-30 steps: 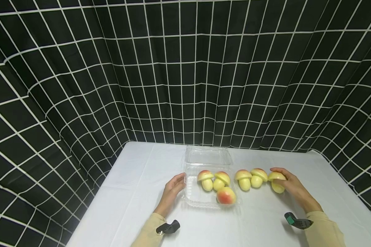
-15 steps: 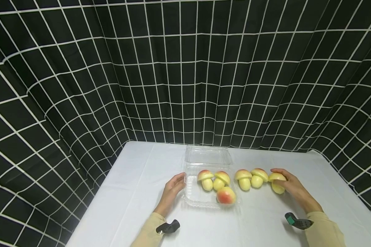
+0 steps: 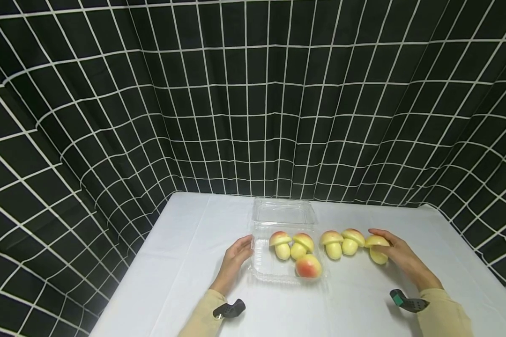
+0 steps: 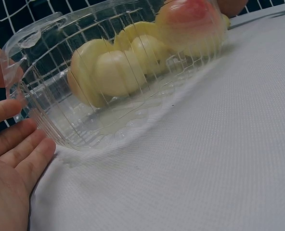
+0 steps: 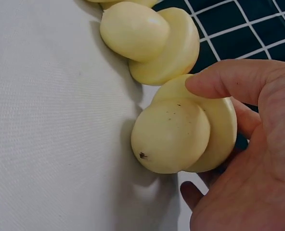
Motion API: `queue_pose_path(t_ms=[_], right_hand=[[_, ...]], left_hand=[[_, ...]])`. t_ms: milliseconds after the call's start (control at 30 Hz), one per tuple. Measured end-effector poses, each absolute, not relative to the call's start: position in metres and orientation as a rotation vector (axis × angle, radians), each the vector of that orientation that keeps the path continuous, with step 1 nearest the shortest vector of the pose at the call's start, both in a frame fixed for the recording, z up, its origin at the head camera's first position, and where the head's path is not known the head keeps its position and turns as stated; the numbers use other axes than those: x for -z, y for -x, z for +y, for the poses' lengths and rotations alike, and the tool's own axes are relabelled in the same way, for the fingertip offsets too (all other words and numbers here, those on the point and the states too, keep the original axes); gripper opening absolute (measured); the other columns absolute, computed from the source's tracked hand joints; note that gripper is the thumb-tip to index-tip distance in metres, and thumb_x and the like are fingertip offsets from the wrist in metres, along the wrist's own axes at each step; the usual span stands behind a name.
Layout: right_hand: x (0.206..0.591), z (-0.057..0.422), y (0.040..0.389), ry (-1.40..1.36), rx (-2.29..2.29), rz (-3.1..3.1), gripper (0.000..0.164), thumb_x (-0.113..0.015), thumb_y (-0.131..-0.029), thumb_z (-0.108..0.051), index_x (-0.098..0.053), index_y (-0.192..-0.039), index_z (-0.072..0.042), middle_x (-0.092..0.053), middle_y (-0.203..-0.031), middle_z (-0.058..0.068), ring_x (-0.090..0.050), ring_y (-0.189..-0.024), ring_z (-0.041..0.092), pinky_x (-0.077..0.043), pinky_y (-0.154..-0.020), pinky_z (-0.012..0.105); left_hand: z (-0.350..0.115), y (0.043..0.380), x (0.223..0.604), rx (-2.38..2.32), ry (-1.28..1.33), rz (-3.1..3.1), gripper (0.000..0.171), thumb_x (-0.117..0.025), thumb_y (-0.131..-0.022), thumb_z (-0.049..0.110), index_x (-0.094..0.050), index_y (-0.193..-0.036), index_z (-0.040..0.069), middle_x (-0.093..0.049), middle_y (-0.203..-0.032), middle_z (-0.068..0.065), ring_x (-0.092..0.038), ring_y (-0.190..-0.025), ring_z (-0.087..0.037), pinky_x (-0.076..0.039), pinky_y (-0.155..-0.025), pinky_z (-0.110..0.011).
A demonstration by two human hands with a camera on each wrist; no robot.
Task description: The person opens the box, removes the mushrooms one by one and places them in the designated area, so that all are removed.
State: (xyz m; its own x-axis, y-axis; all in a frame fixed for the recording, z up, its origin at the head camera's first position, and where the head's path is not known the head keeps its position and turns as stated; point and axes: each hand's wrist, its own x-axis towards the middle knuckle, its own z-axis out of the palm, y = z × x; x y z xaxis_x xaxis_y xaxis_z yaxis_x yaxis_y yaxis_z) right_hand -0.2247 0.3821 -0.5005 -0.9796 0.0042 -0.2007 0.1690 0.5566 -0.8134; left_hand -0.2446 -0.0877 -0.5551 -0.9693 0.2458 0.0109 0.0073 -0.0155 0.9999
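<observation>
In the head view my right hand point(image 3: 398, 255) grips a yellow toy mushroom point(image 5: 169, 137) at the right end of a row. The right wrist view shows the thumb on its near side and fingers behind its cap. My left hand point(image 3: 236, 257) touches the left wall of a clear plastic clamshell box point(image 3: 261, 269), its fingers nearly straight in the left wrist view. Inside the box lie two toy mushrooms, one point(image 3: 281, 245) beside the other point(image 3: 301, 245), and a third point(image 3: 308, 267) showing its red-and-yellow cap.
Two more toy mushrooms, one point(image 3: 332, 244) left of the other point(image 3: 352, 241), lie between the box and my right hand. The box's lid point(image 3: 284, 211) lies folded back behind it. A white-covered table point(image 3: 164, 290) meets a black curtain with white grid lines point(image 3: 253, 117).
Almost nothing differs. The right hand and the toy mushroom in it shift very slightly; the left hand and the box stay in place.
</observation>
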Motion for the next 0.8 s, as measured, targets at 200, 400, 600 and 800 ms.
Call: queue_pose_path(t_ms=[200, 400, 600, 800], right_hand=[[0.496, 0.384, 0.224, -0.126, 1.418, 2.609, 0.076, -0.061, -0.099, -0.032, -0.025, -0.159, -0.004, -0.018, -0.165, 0.031, -0.008, -0.151, 0.057, -0.010, -0.113, 0.082], [0.489, 0.387, 0.222, -0.150, 1.396, 2.628, 0.078, -0.055, -0.101, -0.044, -0.020, -0.162, -0.009, -0.013, -0.166, 0.030, -0.001, -0.152, 0.057, -0.008, -0.113, 0.083], [0.474, 0.383, 0.220, -0.155, 1.386, 2.661, 0.083, -0.050, -0.100, -0.058, -0.019, -0.163, -0.013, -0.008, -0.169, 0.027, 0.002, -0.152, 0.056, -0.009, -0.110, 0.085], [0.457, 0.373, 0.218, -0.112, 1.464, 2.731, 0.079, -0.050, -0.102, -0.054, -0.021, -0.162, -0.012, -0.015, -0.168, 0.027, -0.011, -0.152, 0.054, -0.018, -0.111, 0.083]], left_hand=[[-0.087, 0.246, 0.556, -2.127, -0.275, 2.073, 0.053, -0.054, -0.098, 0.016, -0.045, -0.149, 0.004, -0.048, -0.155, -0.018, -0.043, -0.147, -0.036, -0.032, -0.125, -0.053], [-0.086, 0.245, 0.556, -2.122, -0.276, 2.071, 0.053, -0.054, -0.098, 0.016, -0.046, -0.149, 0.006, -0.048, -0.155, -0.018, -0.043, -0.147, -0.036, -0.032, -0.125, -0.053], [-0.086, 0.246, 0.556, -2.134, -0.273, 2.071, 0.053, -0.055, -0.098, 0.016, -0.046, -0.148, 0.005, -0.049, -0.154, -0.018, -0.044, -0.146, -0.036, -0.033, -0.124, -0.052], [-0.087, 0.246, 0.557, -2.148, -0.267, 2.058, 0.054, -0.056, -0.097, 0.017, -0.047, -0.148, 0.005, -0.049, -0.154, -0.018, -0.044, -0.146, -0.036, -0.033, -0.124, -0.052]])
